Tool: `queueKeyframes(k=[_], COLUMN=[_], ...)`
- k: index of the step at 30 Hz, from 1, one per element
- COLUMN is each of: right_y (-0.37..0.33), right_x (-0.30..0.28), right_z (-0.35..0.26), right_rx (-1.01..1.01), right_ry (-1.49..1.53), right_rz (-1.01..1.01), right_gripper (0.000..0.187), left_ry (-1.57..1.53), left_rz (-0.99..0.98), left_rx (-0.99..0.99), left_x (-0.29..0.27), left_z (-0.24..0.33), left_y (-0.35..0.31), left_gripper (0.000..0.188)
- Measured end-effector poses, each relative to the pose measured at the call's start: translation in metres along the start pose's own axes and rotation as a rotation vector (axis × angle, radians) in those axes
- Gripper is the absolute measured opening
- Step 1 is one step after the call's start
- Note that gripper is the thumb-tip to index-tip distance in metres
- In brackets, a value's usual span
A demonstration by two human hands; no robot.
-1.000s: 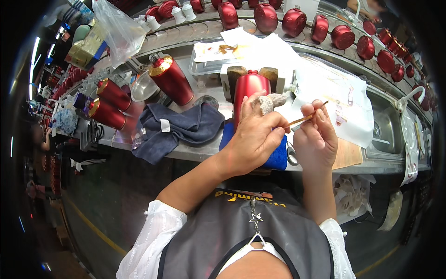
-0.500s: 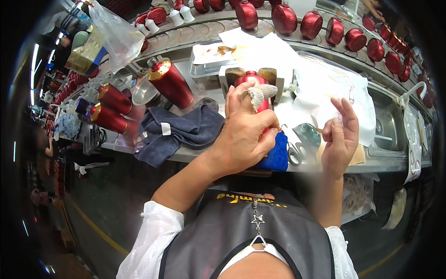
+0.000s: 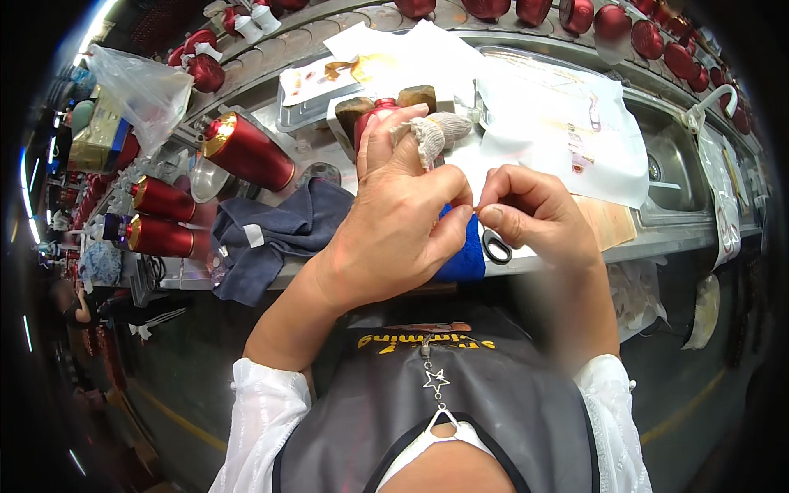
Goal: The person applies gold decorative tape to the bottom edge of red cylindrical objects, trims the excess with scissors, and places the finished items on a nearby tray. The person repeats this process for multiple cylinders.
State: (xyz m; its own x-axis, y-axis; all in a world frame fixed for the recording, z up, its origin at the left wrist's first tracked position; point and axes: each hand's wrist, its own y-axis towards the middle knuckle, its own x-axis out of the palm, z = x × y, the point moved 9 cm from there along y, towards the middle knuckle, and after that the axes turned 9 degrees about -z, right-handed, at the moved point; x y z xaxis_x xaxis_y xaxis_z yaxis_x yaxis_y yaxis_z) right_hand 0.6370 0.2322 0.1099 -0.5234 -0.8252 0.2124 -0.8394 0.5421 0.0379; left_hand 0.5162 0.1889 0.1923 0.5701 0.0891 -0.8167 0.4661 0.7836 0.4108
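Note:
My left hand (image 3: 394, 218), a knit finger cover (image 3: 448, 127) on one finger, pinches thumb against index finger in front of a red bottle (image 3: 362, 125). That bottle sits between the brown pads of a holder (image 3: 421, 97) and is partly hidden by the hand. Meeting it from the right, my right hand (image 3: 538, 209) also pinches, fingertips almost touching the left ones. Whatever lies between the fingertips is too small to make out. Below them are a blue cloth (image 3: 465, 256) and a black scissor handle (image 3: 496, 247), both partly covered.
A dark grey-blue towel (image 3: 283, 234) lies left of my hands, with red-and-gold bottles (image 3: 246, 152) beyond it. White sheets (image 3: 567, 131) cover the bench at right, near a steel sink (image 3: 670, 177). Along the back, a conveyor (image 3: 320, 25) carries several red bottles.
My right hand has moved left, its spread fingers closing into a pinch at my left fingertips. It now covers the green piece and part of the scissors. The whole view has shifted.

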Motion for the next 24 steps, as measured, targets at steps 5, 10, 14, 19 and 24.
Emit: queueKeyframes(k=[5, 10, 14, 19, 24], right_y=[0.016, 0.066, 0.100, 0.105, 0.068], right_x=[-0.078, -0.267, -0.352, -0.365, -0.269], right_z=[-0.011, 0.030, 0.069, 0.068, 0.041], right_rx=[0.011, 0.518, 0.676, 0.534, 0.356], right_ry=[-0.413, -0.865, -1.310, -1.551, -1.018], right_rz=[0.156, 0.600, 0.525, 0.560, 0.619], right_gripper=[0.013, 0.011, 0.018, 0.020, 0.017], left_ry=[-0.027, -0.089, -0.071, -0.209, -0.027], left_rz=[0.080, 0.170, 0.195, 0.200, 0.055], left_rx=[-0.037, -0.122, -0.235, -0.362, -0.330], left_x=[0.001, -0.011, -0.014, 0.007, 0.045], left_z=[-0.020, -0.040, -0.054, -0.073, -0.065], left_y=[0.003, -0.026, -0.063, -0.110, -0.128], left_gripper=[0.008, 0.009, 0.015, 0.071, 0.117])
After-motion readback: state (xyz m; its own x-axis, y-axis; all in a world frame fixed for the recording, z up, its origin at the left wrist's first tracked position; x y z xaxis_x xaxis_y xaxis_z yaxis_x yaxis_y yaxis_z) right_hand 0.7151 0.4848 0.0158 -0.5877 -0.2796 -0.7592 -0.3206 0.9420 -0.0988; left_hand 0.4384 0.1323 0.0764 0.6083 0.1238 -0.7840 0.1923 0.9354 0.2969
